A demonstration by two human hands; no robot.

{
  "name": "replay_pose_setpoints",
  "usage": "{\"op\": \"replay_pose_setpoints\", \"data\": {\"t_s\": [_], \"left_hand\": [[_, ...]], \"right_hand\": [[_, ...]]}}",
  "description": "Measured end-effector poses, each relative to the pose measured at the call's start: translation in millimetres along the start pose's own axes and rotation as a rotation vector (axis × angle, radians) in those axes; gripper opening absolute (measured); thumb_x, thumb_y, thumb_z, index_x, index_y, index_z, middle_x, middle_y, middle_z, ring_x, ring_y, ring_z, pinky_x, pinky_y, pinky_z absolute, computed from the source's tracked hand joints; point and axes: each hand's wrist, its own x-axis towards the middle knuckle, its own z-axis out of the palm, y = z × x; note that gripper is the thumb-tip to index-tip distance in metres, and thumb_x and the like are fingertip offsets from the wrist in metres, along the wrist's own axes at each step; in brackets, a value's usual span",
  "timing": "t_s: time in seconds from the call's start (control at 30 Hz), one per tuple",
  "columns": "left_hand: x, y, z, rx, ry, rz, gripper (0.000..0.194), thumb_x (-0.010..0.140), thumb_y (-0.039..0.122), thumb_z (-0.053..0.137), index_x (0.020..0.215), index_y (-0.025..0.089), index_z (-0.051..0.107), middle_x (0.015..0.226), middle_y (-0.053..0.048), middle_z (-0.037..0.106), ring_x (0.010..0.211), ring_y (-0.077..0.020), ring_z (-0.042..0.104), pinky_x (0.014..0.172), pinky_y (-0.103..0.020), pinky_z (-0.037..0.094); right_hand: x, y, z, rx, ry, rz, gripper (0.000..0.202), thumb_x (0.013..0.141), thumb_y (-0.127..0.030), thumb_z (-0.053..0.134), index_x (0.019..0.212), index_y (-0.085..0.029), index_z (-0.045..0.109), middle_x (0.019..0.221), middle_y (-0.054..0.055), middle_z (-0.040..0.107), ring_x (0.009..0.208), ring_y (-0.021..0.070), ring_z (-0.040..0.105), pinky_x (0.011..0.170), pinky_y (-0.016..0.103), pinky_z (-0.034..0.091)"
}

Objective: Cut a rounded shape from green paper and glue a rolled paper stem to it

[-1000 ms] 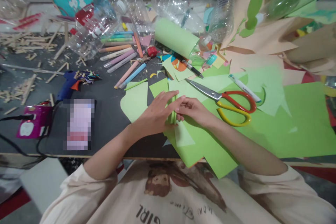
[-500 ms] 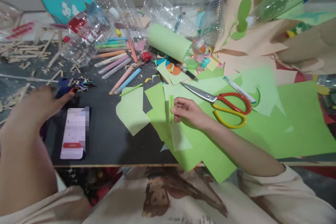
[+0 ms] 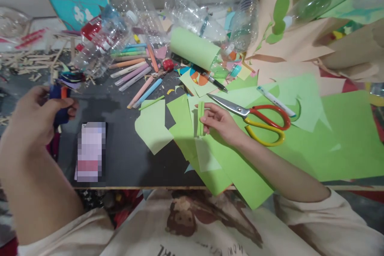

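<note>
On the left, my left hand (image 3: 45, 112) is wrapped around a blue glue gun (image 3: 60, 115) with an orange trigger, lifted over the dark table. Paper scraps cling about its front end. My right hand (image 3: 220, 122) pinches a narrow folded strip of green paper (image 3: 201, 118) between thumb and fingers, held upright above green sheets (image 3: 249, 168). To the right of that hand lie scissors (image 3: 240, 111) with one red and one yellow handle. A pale green paper piece (image 3: 153, 128) with a thin green roll (image 3: 151, 103) on it lies left of the strip.
A phone (image 3: 90, 152) lies near the front edge. Markers (image 3: 135, 76), clear plastic bottles (image 3: 102, 44) and a bottle wrapped in green paper (image 3: 193, 48) crowd the back. Wood sticks (image 3: 27, 62) litter the left; brown paper (image 3: 288, 48) covers the back right.
My left hand has closed around the glue gun and raised it from the table. My right hand, still pinching the strip, has shifted slightly up and right.
</note>
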Motion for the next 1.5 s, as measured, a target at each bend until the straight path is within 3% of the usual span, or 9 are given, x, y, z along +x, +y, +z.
{"op": "replay_pose_setpoints", "data": {"t_s": [0.03,0.07,0.17,0.3,0.5,0.63,0.83,1.07,1.5], "left_hand": [[-12.8,17.2,3.0,-0.106,-0.035,-0.030,0.047,0.054,0.052,0.064,0.084,0.017,0.059,0.059,0.002,0.057,0.048,-0.0117,0.049,0.050,-0.031,0.049],[-26.6,35.5,7.5,-0.138,0.019,0.000,0.050,0.050,0.052,0.064,0.086,0.017,0.060,0.061,0.003,0.056,0.049,-0.0105,0.046,0.052,-0.031,0.048],[-65.8,86.2,28.6,-0.220,0.114,0.214,0.051,0.053,0.048,0.063,0.091,0.014,0.062,0.074,0.000,0.056,0.063,-0.0118,0.049,0.065,-0.030,0.049],[-95.3,116.2,59.0,-0.169,-0.005,0.285,0.062,0.059,0.050,0.063,0.109,0.013,0.061,0.086,-0.003,0.064,0.075,-0.0176,0.059,0.070,-0.032,0.051],[-102.7,107.9,79.6,0.090,-0.308,0.215,0.064,0.067,0.045,0.070,0.122,0.018,0.051,0.105,-0.009,0.069,0.093,-0.0272,0.067,0.079,-0.036,0.054],[-105.5,104.7,87.9,0.130,-0.330,0.275,0.063,0.067,0.043,0.070,0.123,0.020,0.049,0.101,-0.007,0.070,0.094,-0.0274,0.068,0.076,-0.032,0.054],[-112.6,112.6,95.3,0.256,-0.391,0.254,0.040,0.073,0.035,0.059,0.109,0.018,0.054,0.092,-0.008,0.067,0.088,-0.0284,0.068,0.073,-0.034,0.053],[-109.3,109.6,96.4,0.300,-0.362,0.294,0.036,0.071,0.034,0.056,0.104,0.019,0.054,0.091,-0.009,0.066,0.093,-0.0284,0.067,0.075,-0.034,0.052],[-109.3,105.8,98.9,0.325,-0.382,0.353,0.033,0.073,0.033,0.051,0.102,0.019,0.055,0.087,-0.009,0.067,0.090,-0.0299,0.067,0.071,-0.035,0.051]], "right_hand": [[0.1,-0.5,-0.4,-0.003,0.009,-0.013,0.051,0.065,-0.043,0.087,0.099,-0.022,0.056,0.059,-0.012,0.057,0.046,0.0074,0.059,0.043,0.019,0.048],[0.3,-1.0,-1.1,-0.006,0.020,-0.026,0.051,0.065,-0.044,0.086,0.099,-0.022,0.056,0.059,-0.012,0.056,0.046,0.0073,0.059,0.043,0.019,0.047],[1.7,-1.9,-4.5,-0.016,0.065,-0.069,0.050,0.065,-0.045,0.086,0.098,-0.022,0.056,0.059,-0.012,0.055,0.045,0.0067,0.056,0.041,0.019,0.044],[5.4,-3.0,-9.4,-0.018,0.145,-0.100,0.052,0.063,-0.046,0.087,0.099,-0.022,0.057,0.060,-0.011,0.055,0.044,0.0063,0.055,0.038,0.018,0.039],[8.9,-5.1,-10.9,0.015,0.192,-0.107,0.054,0.059,-0.048,0.088,0.096,-0.023,0.058,0.059,-0.011,0.053,0.042,0.0060,0.053,0.037,0.019,0.038],[8.9,-5.1,-11.1,0.027,0.207,-0.099,0.054,0.060,-0.047,0.088,0.096,-0.023,0.057,0.059,-0.012,0.053,0.039,0.0049,0.049,0.035,0.019,0.036],[8.6,-5.0,-11.4,0.030,0.195,-0.102,0.054,0.060,-0.047,0.088,0.096,-0.023,0.056,0.059,-0.012,0.052,0.039,0.0047,0.047,0.037,0.020,0.035],[8.1,-4.9,-12.9,-0.027,0.181,-0.092,0.051,0.066,-0.047,0.085,0.099,-0.022,0.056,0.061,-0.010,0.051,0.041,0.0054,0.048,0.038,0.021,0.035],[8.4,-5.0,-12.3,-0.037,0.172,-0.097,0.053,0.063,-0.051,0.085,0.096,-0.022,0.057,0.057,-0.012,0.053,0.040,0.0052,0.048,0.037,0.019,0.035]]}}
